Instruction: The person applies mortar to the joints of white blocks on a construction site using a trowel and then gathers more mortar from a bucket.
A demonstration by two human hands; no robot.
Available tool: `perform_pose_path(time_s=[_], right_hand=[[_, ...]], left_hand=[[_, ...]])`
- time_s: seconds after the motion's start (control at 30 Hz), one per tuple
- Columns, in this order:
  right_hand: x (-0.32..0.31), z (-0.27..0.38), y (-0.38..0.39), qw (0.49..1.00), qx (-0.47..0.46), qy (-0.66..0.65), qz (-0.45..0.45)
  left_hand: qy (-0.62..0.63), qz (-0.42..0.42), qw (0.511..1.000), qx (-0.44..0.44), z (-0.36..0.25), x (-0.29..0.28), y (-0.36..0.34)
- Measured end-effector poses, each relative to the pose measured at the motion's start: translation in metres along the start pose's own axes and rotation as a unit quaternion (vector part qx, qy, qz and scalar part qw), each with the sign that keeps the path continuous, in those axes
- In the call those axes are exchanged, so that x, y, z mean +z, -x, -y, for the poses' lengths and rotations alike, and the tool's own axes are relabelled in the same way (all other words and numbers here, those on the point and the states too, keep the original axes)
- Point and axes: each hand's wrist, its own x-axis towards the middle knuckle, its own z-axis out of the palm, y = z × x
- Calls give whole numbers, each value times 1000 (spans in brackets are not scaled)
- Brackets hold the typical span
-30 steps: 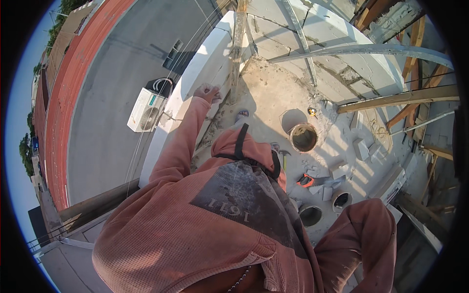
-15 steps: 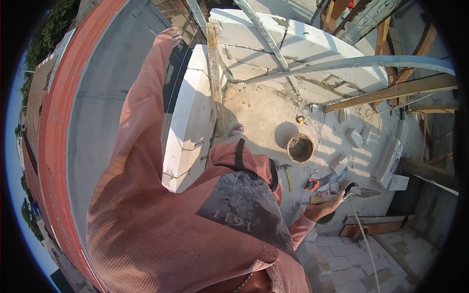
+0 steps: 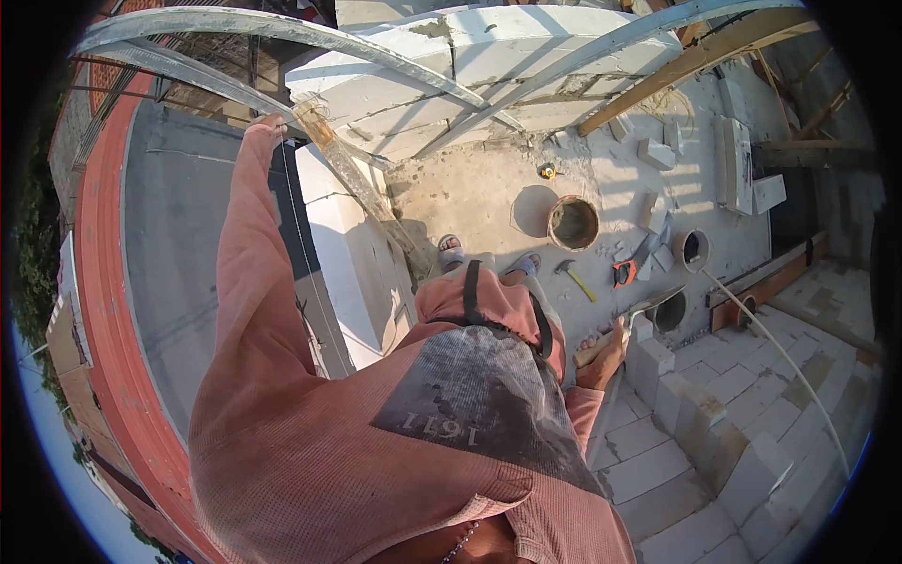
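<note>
My right hand (image 3: 604, 362) is closed round the wooden handle (image 3: 592, 352) of a trowel. The trowel's metal blade (image 3: 652, 303) shows nearly edge-on, pointing away to the right. My left arm is stretched far out to the left. At its end my left hand (image 3: 269, 123) has its fingers extended beside a metal beam and the top of a mortar-smeared wooden post (image 3: 324, 132); whether it touches them I cannot tell. Below that hand runs a low white block wall (image 3: 343, 249). In front of my feet stands a round bucket (image 3: 595, 236) with grey mortar inside.
A hammer (image 3: 575, 280), an orange-handled saw (image 3: 624, 274) and a yellow tape measure (image 3: 548, 171) lie on the concrete floor. Metal beams (image 3: 376, 56) cross overhead near the far block wall (image 3: 423, 52). Right are loose blocks (image 3: 656, 153), a pale bucket (image 3: 707, 252) and a hose (image 3: 780, 340).
My view has turned, so the wall, bucket and tools sit differently. My left hand is nearer the post and beam. My right hand still holds the trowel, its blade now turned edge-on.
</note>
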Motion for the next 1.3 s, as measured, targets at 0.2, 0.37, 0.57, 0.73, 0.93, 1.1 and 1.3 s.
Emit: perform_pose_path(time_s=[0.2, 0.37, 0.57, 0.73, 0.93, 1.1, 1.3], right_hand=[[26, 7, 5, 1000, 1, -10, 17], [39, 11, 4, 1000, 1, 13, 23], [42, 15, 15, 999, 7, 11, 37], [33, 2, 14, 1000, 14, -9, 23], [32, -3, 14, 999, 20, -35, 16], [40, 5, 10, 998, 12, -11, 56], [42, 2, 19, 997, 1, -13, 71]], left_hand=[[122, 114, 982, 90, -15, 3, 65], [124, 89, 988, -8, -17, -18, 41], [126, 174, 976, -21, -11, -35, 25], [162, 155, 973, -45, -16, -24, 39], [139, 125, 982, 0, -13, -26, 41], [96, 59, 993, -41, -12, -46, 21], [-3, 49, 998, 29, -19, 2, 32]])
